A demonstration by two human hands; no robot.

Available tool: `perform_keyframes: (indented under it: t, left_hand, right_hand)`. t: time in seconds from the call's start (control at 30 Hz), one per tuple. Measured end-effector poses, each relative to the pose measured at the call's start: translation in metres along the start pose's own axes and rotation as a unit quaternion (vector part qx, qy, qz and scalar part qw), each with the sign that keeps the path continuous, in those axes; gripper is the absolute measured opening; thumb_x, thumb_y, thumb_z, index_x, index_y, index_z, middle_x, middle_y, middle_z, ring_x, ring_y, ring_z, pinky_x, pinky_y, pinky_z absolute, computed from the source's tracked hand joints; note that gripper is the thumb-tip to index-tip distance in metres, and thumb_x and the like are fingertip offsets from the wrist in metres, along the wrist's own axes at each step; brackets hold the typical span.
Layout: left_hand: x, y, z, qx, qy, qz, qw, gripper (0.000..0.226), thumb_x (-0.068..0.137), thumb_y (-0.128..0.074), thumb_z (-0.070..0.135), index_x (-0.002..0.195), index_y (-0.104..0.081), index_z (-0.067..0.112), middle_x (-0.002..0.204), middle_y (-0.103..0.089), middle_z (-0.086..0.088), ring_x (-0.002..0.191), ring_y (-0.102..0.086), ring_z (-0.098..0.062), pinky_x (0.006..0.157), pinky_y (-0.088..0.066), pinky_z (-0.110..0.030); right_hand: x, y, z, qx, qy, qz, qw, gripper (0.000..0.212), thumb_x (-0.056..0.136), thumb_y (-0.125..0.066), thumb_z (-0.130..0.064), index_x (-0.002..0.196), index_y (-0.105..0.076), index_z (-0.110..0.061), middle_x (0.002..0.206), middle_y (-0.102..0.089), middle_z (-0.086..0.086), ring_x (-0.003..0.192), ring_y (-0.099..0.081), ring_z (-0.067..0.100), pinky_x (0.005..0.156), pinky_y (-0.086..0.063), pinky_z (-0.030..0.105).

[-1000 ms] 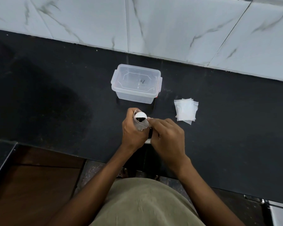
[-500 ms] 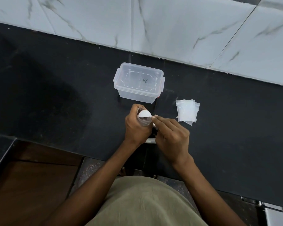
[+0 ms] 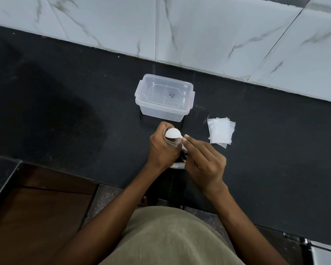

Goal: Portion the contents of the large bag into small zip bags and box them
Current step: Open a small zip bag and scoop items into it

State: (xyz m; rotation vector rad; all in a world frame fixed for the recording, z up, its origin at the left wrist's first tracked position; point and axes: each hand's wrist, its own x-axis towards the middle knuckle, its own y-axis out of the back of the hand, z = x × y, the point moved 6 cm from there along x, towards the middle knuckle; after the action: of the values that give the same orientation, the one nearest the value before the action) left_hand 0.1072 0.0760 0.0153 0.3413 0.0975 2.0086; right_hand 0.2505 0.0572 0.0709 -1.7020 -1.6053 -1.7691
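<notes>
A: State the position of the small zip bag (image 3: pixel 172 144).

B: The left hand (image 3: pixel 161 148) grips it, fingers curled round its sides, mouth facing up. It is held above the desk (image 3: pixel 65 111), just in front of the lidded clear box (image 3: pixel 164 97).

A: And the spoon (image 3: pixel 172 134)?

B: The right hand (image 3: pixel 204 161) pinches the handle end between thumb and fingertips. The bowl sits directly over the bag mouth, touching or nearly so. The handle runs from the bowl back toward the right hand, roughly level.

A: Which relation governs the next move?

B: Bowl over opening. Judged from this, a roll of the right wrist would tip the load straight down into the bag.

A: The remaining stock?

B: The stack of empty zip bags (image 3: pixel 220 132) lies flat on the desk, nearer the right hand. The large bag is mostly hidden under both hands.
</notes>
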Motion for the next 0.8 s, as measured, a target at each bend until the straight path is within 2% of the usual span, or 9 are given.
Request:
perform_keyframes:
  t: [0.13,0.23,0.3,0.37,0.43,0.5,0.57,0.7,0.8]
  left_hand:
    - [-0.001,-0.002,0.0,-0.002,0.014,-0.005,1.0,0.028,0.075,-0.079,0.013,0.089,-0.056,0.006,0.077,-0.061,0.008,0.067,-0.059,-0.006,0.06,-0.052,-0.021]
    - [0.0,-0.001,-0.001,0.005,0.026,-0.005,1.0,0.028,0.076,-0.082,0.006,0.088,-0.057,0.01,0.074,-0.063,0.009,0.065,-0.06,-0.005,0.061,-0.049,-0.02]
    - [0.0,0.0,-0.004,0.013,0.029,-0.005,0.999,0.029,0.075,-0.083,0.003,0.09,-0.058,0.007,0.076,-0.065,0.004,0.066,-0.06,-0.006,0.063,-0.049,-0.02]
    - [0.0,0.0,-0.004,0.023,0.03,-0.007,0.999,0.029,0.075,-0.083,0.002,0.09,-0.058,0.005,0.077,-0.067,0.001,0.068,-0.061,-0.007,0.063,-0.048,-0.017]
    - [0.0,0.003,-0.005,0.037,0.032,-0.007,0.999,0.027,0.075,-0.081,0.002,0.089,-0.059,0.005,0.077,-0.067,0.001,0.07,-0.062,-0.008,0.063,-0.05,-0.019]
    - [-0.001,0.009,-0.01,0.053,0.038,-0.003,0.998,0.024,0.075,-0.079,0.0,0.087,-0.06,0.006,0.076,-0.066,0.005,0.071,-0.063,-0.007,0.065,-0.052,-0.02]
    - [-0.002,0.019,-0.016,0.066,0.056,0.017,0.996,0.022,0.074,-0.079,-0.001,0.085,-0.061,0.007,0.076,-0.065,0.01,0.071,-0.063,-0.002,0.066,-0.051,-0.017]
    - [-0.008,0.035,-0.033,0.102,0.147,0.051,0.982,0.019,0.078,-0.07,-0.001,0.079,-0.061,0.016,0.076,-0.066,0.011,0.071,-0.064,-0.001,0.067,-0.05,-0.018]
    - [-0.011,0.036,-0.055,0.177,0.227,0.012,0.958,0.01,0.073,-0.066,0.015,0.08,-0.062,0.018,0.09,-0.067,0.006,0.084,-0.065,-0.015,0.079,-0.056,-0.037]
  right_hand:
    - [0.002,-0.003,0.002,0.001,-0.019,-0.037,0.999,0.028,0.097,-0.053,-0.002,0.097,-0.081,-0.004,0.101,-0.079,0.008,0.083,-0.076,0.02,0.068,-0.062,0.032]
    - [0.006,0.003,0.011,0.076,-0.144,-0.013,0.987,0.021,0.086,-0.069,0.008,0.098,-0.081,-0.004,0.095,-0.079,0.004,0.08,-0.075,0.014,0.071,-0.059,0.022]
    - [0.006,0.004,0.022,0.167,-0.314,-0.012,0.934,0.021,0.082,-0.077,0.005,0.1,-0.08,-0.007,0.091,-0.078,-0.003,0.078,-0.075,0.008,0.069,-0.06,0.022]
    - [0.0,-0.003,0.03,0.273,-0.491,-0.03,0.827,0.019,0.083,-0.079,0.002,0.099,-0.08,-0.009,0.082,-0.079,-0.003,0.07,-0.076,0.015,0.059,-0.061,0.029]
    - [-0.007,-0.006,0.036,0.339,-0.57,-0.03,0.748,0.015,0.084,-0.077,0.004,0.096,-0.078,-0.004,0.077,-0.078,0.007,0.063,-0.073,0.024,0.048,-0.056,0.029]
    - [-0.014,-0.004,0.045,0.355,-0.594,-0.03,0.721,0.013,0.083,-0.077,0.005,0.096,-0.077,0.0,0.077,-0.076,0.016,0.06,-0.07,0.027,0.045,-0.051,0.027]
    - [-0.025,-0.002,0.056,0.317,-0.602,-0.058,0.73,0.012,0.083,-0.077,0.004,0.094,-0.078,-0.002,0.073,-0.075,0.016,0.059,-0.071,0.024,0.046,-0.051,0.026]
    - [-0.046,-0.001,0.066,0.1,-0.483,-0.202,0.846,0.015,0.079,-0.077,-0.01,0.092,-0.083,-0.015,0.079,-0.079,0.001,0.07,-0.074,0.01,0.065,-0.059,0.031]
    - [-0.056,-0.011,0.061,-0.007,-0.385,-0.285,0.878,0.026,0.073,-0.067,-0.01,0.094,-0.082,-0.014,0.083,-0.078,0.007,0.075,-0.074,0.029,0.069,-0.061,0.04]
